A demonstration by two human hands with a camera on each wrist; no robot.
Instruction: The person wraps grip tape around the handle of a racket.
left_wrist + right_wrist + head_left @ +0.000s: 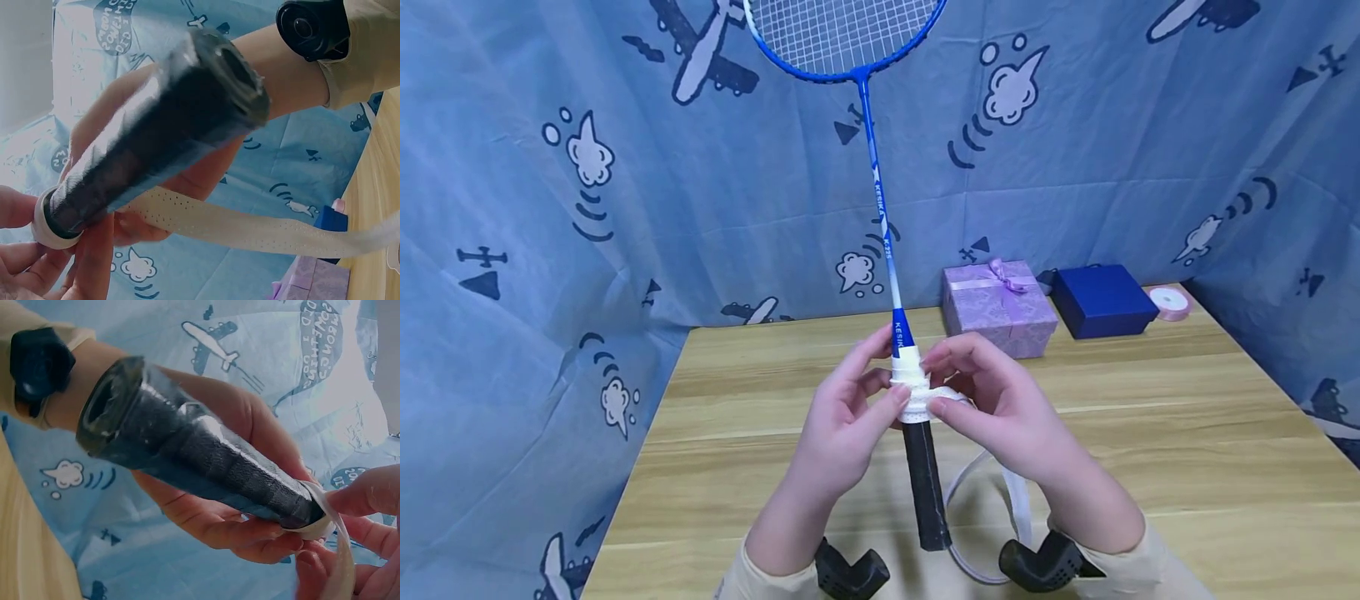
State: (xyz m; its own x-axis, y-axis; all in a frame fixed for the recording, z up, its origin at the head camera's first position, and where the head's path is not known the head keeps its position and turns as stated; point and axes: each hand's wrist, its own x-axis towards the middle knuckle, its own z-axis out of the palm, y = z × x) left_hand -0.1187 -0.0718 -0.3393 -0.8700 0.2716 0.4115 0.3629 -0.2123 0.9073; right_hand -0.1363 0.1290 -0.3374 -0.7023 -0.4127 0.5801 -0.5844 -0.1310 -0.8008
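A blue and white badminton racket stands tilted with its head up and its black handle down over the table. White perforated grip tape is wound around the top of the handle, below the blue cone. My left hand holds the racket at this wrapped part, thumb pressed on the tape. Opposite it, my right hand pinches the tape where it comes off the handle. The tape's loose length hangs in a loop below my right hand. In the right wrist view, the handle's butt end points toward the camera.
On the wooden table a purple gift box with a ribbon bow stands at the back. Right of it are a dark blue box and a pink ribbon roll. A blue patterned cloth hangs behind.
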